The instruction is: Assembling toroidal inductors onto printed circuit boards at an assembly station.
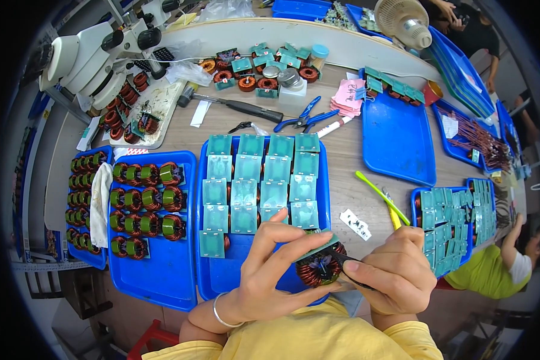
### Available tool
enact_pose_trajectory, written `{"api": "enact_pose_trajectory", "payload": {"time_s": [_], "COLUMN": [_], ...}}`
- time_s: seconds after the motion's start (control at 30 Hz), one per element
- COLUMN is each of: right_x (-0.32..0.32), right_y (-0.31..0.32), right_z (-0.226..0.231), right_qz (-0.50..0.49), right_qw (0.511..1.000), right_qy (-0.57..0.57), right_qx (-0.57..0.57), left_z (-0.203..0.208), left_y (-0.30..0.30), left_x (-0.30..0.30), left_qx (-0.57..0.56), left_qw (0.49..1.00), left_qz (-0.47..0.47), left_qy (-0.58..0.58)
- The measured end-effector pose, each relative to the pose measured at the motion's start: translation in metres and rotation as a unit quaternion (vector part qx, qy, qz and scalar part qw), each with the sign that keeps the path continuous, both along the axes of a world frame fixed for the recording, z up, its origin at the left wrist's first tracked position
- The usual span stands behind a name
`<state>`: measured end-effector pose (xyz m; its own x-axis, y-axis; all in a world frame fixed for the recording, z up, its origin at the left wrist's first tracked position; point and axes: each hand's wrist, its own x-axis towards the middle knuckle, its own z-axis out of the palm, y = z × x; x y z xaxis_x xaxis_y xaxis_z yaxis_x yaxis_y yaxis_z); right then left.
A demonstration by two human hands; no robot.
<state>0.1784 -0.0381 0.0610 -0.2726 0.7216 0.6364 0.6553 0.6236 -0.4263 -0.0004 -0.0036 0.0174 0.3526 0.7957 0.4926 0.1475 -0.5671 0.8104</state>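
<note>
My left hand [264,273] grips a copper-wound toroidal coil [315,273] with a small green board on its upper side. The fingers lie along the board and the thumb is below the coil. My right hand [399,273] is closed around a dark, thin pointed tool, seemingly tweezers [337,257], whose tip reaches the middle of the coil. Part of the tool is hidden by the fingers. Behind the left hand, a blue tray [219,277] holds rows of similar coils with their green boards upward.
Left of it, another blue tray [144,282] carries coils with green bands. A hammer [240,108], blue-handled pliers [306,117] and a microscope [81,63] stand or lie farther back. At right are a yellow-green stick [381,197], a blue tray [399,144] and a co-worker [492,270].
</note>
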Motion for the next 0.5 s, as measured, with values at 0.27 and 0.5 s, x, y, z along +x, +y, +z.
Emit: {"api": "enact_pose_trajectory", "payload": {"time_s": [0.27,0.5], "right_x": [-0.003,0.010], "right_y": [0.003,0.008], "right_z": [-0.001,-0.022], "right_qz": [0.043,-0.039], "right_qw": [0.999,0.960], "right_qy": [-0.004,0.276], "right_qx": [0.000,-0.002], "left_z": [-0.003,-0.007], "left_y": [0.001,0.006], "left_x": [-0.002,0.000], "left_qx": [0.023,-0.084], "left_qw": [1.000,0.991], "left_qz": [0.006,-0.076], "left_qy": [0.020,-0.071]}}
